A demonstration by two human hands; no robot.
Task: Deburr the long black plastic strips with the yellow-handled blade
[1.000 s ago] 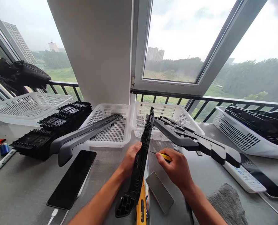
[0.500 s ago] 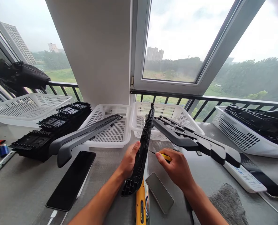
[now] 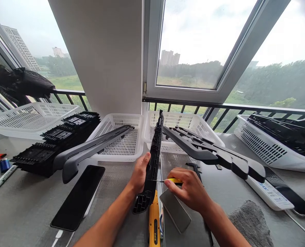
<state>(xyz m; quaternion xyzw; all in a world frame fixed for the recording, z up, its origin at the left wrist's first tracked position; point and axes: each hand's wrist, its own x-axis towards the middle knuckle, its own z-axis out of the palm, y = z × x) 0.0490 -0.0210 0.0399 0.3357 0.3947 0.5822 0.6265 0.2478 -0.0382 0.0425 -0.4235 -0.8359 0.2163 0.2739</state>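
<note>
My left hand is closed around a long black plastic trim piece, gripping its lower half. The piece stands tilted up and away from me, its ribbed inner side towards me. In my right hand is a small yellow-handled tool with a thin metal shaft. The shaft reaches left across the edge of the trim piece, a little above its wide, gridded lower end. Whether the tip touches the plastic I cannot tell. Below the trim piece lies a yellow-and-black device, partly covered by it.
White baskets stand along the window, with grey trim pieces leaning over their rims. Black parts are stacked at left. A dark phone, a grey slab, a caliper, a power strip and a grey cloth lie around.
My right hand has moved the tool down and slightly left along the trim piece. The piece's top end has swung a little left. More of the caliper now shows.
</note>
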